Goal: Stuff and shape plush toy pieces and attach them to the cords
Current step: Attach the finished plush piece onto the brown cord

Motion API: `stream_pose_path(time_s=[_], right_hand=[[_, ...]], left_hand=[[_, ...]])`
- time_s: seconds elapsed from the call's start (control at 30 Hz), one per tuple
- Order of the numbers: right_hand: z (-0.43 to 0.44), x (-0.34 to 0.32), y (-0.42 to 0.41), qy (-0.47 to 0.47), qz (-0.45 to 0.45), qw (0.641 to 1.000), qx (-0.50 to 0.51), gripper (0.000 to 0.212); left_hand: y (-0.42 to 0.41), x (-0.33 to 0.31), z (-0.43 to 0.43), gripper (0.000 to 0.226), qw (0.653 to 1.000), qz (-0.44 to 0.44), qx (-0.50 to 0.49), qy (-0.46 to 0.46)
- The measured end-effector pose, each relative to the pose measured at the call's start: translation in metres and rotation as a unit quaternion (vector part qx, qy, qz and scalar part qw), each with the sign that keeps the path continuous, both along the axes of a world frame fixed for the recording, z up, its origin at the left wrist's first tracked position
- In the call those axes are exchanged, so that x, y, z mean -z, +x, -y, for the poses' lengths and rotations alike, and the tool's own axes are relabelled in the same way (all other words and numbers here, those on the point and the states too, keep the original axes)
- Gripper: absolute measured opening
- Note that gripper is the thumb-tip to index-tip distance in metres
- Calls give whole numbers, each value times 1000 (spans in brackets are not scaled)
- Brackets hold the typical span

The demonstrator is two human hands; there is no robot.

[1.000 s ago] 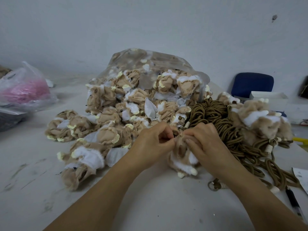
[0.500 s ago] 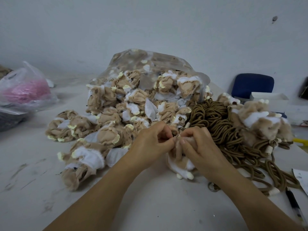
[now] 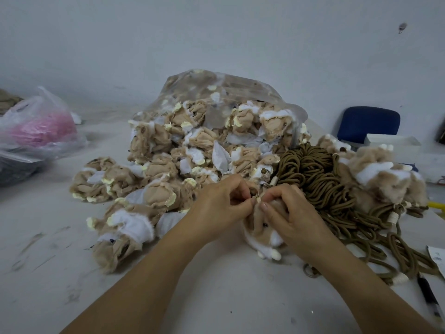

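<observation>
Head view looks down on two hands meeting over a tan and white plush toy (image 3: 261,231) lying on the table (image 3: 216,300), near the front. The left hand (image 3: 221,201) pinches the toy's top with curled fingers; the right hand (image 3: 291,213) grips its upper part, thumb and fingers wrapped round it. Just behind the right hand sits a tangle of brown cords (image 3: 317,179). A heap of limp plush pieces (image 3: 163,169) spills from a clear plastic bag (image 3: 216,88) beyond the left hand.
</observation>
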State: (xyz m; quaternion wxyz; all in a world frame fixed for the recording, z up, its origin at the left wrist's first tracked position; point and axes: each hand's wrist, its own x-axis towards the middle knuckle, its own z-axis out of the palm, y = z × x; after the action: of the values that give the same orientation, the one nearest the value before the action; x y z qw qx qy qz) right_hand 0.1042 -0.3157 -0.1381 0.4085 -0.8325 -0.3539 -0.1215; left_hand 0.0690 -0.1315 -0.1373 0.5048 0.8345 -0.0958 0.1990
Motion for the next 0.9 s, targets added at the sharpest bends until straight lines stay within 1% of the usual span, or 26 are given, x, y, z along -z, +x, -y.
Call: stream_pose_path(time_s=[0.3, 0.4, 0.5, 0.6, 0.73, 0.9], right_hand=[[-2, -1, 1, 3, -42, 999, -6, 14], [-2, 1, 2, 10, -53, 999, 3, 16], [-2, 3, 4, -24, -29, 999, -3, 9], [-2, 3, 4, -31, -21, 999, -30, 2], [-2, 4, 4, -30, -12, 999, -42, 7], [0, 1, 3, -30, -10, 998, -48, 16]], left_hand=[[-1, -4, -6, 18, 1000, -8, 17, -3], [-1, -4, -6, 17, 1000, -4, 8, -1], [1, -3, -7, 17, 1000, -2, -1, -9], [1, -2, -7, 17, 1000, -2, -6, -5], [1, -1, -8, 17, 1000, -7, -1, -4], [0, -1, -9, 16, 999, -1, 12, 36]])
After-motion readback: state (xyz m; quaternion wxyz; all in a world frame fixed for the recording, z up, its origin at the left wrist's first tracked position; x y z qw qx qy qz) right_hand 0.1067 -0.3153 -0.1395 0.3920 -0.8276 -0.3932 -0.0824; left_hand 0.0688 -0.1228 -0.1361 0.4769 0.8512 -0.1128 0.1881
